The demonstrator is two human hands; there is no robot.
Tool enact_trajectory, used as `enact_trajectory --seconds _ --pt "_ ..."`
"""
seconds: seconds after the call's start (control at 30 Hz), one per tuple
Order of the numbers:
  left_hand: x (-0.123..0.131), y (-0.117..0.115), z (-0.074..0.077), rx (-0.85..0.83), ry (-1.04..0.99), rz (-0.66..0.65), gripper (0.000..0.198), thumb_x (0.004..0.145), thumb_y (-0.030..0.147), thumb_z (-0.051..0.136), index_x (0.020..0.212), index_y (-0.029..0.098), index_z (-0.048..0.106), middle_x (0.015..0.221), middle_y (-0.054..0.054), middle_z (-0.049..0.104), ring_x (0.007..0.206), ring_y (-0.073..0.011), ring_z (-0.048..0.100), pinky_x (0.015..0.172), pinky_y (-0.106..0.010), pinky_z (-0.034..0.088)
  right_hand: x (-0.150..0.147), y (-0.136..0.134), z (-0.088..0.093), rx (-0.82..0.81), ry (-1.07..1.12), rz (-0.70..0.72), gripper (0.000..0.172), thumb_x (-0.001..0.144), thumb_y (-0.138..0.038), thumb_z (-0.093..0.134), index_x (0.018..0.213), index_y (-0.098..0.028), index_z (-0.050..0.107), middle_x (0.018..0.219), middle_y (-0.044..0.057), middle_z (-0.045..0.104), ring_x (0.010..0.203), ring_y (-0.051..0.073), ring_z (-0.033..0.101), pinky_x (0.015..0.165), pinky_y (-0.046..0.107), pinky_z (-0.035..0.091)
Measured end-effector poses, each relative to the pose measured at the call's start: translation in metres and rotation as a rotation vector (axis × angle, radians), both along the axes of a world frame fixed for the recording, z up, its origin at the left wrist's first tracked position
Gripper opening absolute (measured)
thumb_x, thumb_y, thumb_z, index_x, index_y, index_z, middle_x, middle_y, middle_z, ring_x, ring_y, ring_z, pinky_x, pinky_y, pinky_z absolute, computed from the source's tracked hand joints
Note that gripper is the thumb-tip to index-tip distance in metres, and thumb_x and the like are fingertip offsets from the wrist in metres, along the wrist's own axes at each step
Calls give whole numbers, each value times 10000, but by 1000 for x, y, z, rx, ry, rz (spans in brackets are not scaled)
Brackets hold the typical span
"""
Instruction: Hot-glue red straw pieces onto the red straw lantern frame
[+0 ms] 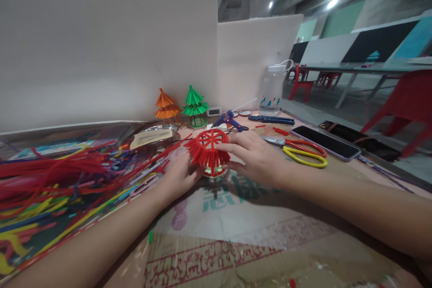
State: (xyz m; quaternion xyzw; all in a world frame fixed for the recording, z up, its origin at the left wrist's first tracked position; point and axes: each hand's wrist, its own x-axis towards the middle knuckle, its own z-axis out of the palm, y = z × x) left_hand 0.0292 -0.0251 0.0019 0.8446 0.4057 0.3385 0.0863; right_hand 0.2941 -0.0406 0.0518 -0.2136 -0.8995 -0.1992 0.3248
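Observation:
A red pipe-cleaner pavilion [209,155], with a fringed roof and a spoked ring on top, stands on the cardboard between my hands. My left hand [178,173] grips its left side, the thumb near the base and the other fingers partly hidden behind the fringe. From the right, my right hand [254,155] holds it with the index finger against the roof and the thumb low by the base ring. Behind it are a finished-looking orange pavilion [166,107] and a green pavilion [195,107]. A blue glue gun [227,120] lies just beyond the red piece.
Loose coloured pipe cleaners [60,180] heap up on the left. A metal dish [157,132] sits behind my left hand. To the right lie scissors [303,152], a phone [326,143] and a blue cutter [271,119]. A water bottle [271,92] stands before the white partition [108,49].

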Motion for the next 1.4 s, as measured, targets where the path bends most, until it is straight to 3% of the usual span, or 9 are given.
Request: enact_trajectory --seconds 0.37,0.57,0.9,1.2,1.4 --pt "2 -3 1 -5 4 5 291 929 367 542 1110 158 632 1114 -151 716 1097 -316 677 1000 -489 531 -4 -3 -3 42 60 14 299 1006 -351 601 1239 -167 630 1056 120 701 1023 262 620 850 398 487" --pt "1 -3 1 -8 2 -10 352 925 385 539 1176 151 620 1173 -159 710 1115 -322 675 980 -480 538 -2 0 -3 45 64 36 438 990 -475 616 1278 -147 592 1077 134 702 1020 270 627 852 413 504" --pt "1 -2 1 -24 21 7 343 931 414 544 1135 154 635 1106 -156 716 1116 -329 672 1017 -491 522 1 4 -2 57 25 37 296 1006 -297 602 1269 -165 626 1067 116 701 978 259 617 843 406 502" --pt "1 -1 1 27 -9 -47 376 938 368 561 1255 173 613 1252 -146 707 1199 -317 654 1054 -473 515 0 2 -2 61 7 20 299 1022 -301 568 1272 -148 627 1080 128 708 986 264 624 839 419 510" --pt "2 -2 3 10 -17 -60 335 939 367 562 1206 178 631 1218 -135 725 1173 -315 669 1009 -447 542 1 0 -2 92 61 64 372 1040 -336 543 1355 -139 565 1091 129 706 996 241 625 859 401 519"
